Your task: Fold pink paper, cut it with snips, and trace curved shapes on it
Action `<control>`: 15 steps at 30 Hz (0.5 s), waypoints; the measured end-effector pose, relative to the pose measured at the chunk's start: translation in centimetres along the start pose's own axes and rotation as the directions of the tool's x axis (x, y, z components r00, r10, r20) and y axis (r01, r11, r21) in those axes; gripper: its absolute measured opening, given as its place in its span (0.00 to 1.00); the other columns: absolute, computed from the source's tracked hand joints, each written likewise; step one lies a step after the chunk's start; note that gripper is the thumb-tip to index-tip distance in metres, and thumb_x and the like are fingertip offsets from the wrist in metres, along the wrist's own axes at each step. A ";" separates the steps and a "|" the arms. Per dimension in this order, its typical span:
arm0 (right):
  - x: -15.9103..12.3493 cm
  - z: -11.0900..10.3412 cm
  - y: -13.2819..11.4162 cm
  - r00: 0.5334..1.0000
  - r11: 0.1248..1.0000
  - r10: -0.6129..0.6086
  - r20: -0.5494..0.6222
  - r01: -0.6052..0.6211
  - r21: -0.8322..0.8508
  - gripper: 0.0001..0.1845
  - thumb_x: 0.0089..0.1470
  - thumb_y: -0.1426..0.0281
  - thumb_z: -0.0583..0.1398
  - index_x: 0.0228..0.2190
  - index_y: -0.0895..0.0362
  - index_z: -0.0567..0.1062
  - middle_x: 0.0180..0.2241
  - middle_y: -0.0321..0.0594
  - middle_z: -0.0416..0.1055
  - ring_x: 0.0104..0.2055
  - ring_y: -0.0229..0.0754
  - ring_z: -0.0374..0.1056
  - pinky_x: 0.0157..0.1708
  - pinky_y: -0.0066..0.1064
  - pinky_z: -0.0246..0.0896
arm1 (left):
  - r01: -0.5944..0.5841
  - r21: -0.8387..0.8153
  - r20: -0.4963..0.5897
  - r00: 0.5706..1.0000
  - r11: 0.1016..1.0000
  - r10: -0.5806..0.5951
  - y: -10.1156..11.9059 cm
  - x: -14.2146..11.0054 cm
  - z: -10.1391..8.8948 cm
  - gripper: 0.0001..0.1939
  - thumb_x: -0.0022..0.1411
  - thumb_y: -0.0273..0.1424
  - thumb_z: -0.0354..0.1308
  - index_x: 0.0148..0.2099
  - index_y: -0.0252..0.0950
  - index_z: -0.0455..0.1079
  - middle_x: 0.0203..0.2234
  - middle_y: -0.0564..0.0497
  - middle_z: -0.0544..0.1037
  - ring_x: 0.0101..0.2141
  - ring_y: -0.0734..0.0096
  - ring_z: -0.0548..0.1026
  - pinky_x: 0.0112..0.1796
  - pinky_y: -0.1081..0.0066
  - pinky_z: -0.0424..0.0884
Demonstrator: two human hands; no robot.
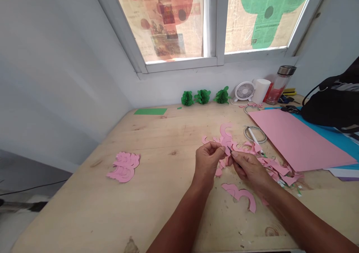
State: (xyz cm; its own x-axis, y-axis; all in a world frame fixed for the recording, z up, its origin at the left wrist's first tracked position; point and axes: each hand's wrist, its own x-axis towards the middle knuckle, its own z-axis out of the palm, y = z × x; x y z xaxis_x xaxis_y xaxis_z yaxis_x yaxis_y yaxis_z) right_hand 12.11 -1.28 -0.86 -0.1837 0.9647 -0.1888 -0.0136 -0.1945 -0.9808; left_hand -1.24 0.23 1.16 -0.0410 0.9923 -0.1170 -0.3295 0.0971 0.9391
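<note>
Over the wooden table [157, 178] my left hand [206, 162] pinches a small pink paper cutout [226, 145] at its edge. My right hand [249, 167] meets it from the right, fingers closed round a thin dark tool whose tip touches the cutout; I cannot make out what the tool is. A curved pink paper shape [240, 195] lies flat just below my hands. Pink scraps [276, 168] spread to the right of them. More curved pink pieces [226, 130] lie just behind.
A stack of pink cutouts [123, 166] sits at the left. A large pink sheet [297, 140] overlaps blue paper at right, near a white pen [255, 140], black bag [333, 103], small fan [244, 91], bottle [280, 84], three green paper balls [202, 96] and green card [150, 111].
</note>
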 end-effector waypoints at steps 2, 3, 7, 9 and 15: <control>0.0 0.0 0.0 1.000 1.000 0.003 0.007 -0.003 0.005 0.24 0.51 0.48 0.57 0.24 0.58 0.71 0.11 0.25 0.48 0.15 0.30 0.40 0.16 0.26 0.33 | 0.000 0.004 0.001 1.000 1.000 0.000 0.0 0.0 0.0 0.08 0.44 0.32 0.64 0.23 0.33 0.70 0.18 0.53 0.72 0.22 0.76 0.69 0.31 0.72 0.66; 0.0 0.0 0.0 1.000 1.000 0.005 0.010 -0.006 0.006 0.24 0.52 0.48 0.57 0.25 0.58 0.71 0.11 0.25 0.48 0.15 0.30 0.40 0.16 0.26 0.32 | -0.001 0.006 0.002 1.000 1.000 0.001 0.0 0.0 0.0 0.08 0.44 0.32 0.64 0.23 0.33 0.70 0.18 0.53 0.72 0.22 0.76 0.69 0.31 0.72 0.66; 0.0 0.0 0.1 1.000 1.000 0.009 0.010 -0.009 -0.001 0.26 0.52 0.47 0.56 0.24 0.58 0.70 0.11 0.25 0.48 0.15 0.29 0.39 0.16 0.26 0.32 | -0.001 0.010 0.013 1.000 1.000 0.001 -0.2 0.0 -0.1 0.08 0.45 0.32 0.64 0.23 0.33 0.70 0.18 0.54 0.72 0.22 0.76 0.69 0.32 0.71 0.67; 0.1 -0.1 0.2 1.000 1.000 0.006 0.010 -0.006 0.003 0.26 0.52 0.46 0.56 0.24 0.58 0.70 0.11 0.25 0.48 0.15 0.29 0.39 0.16 0.26 0.32 | 0.000 0.010 0.019 1.000 1.000 -0.001 -0.2 0.0 -0.1 0.08 0.45 0.32 0.64 0.24 0.33 0.70 0.18 0.54 0.72 0.23 0.75 0.70 0.32 0.71 0.67; 0.1 -0.3 0.5 1.000 1.000 0.006 0.020 -0.006 -0.004 0.27 0.53 0.46 0.55 0.24 0.58 0.70 0.11 0.24 0.47 0.15 0.29 0.38 0.16 0.27 0.31 | 0.002 0.010 0.028 1.000 1.000 -0.003 -0.3 0.1 -0.1 0.08 0.45 0.32 0.64 0.24 0.33 0.69 0.18 0.54 0.72 0.22 0.76 0.70 0.31 0.72 0.66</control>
State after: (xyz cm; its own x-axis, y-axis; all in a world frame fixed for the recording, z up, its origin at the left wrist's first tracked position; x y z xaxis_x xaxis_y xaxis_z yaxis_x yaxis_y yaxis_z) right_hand 12.34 -1.19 -1.35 -0.2033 0.9597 -0.1940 -0.0080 -0.1998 -0.9798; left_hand -1.26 0.29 0.82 -0.0137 0.9938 -0.1103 -0.3202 0.1001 0.9421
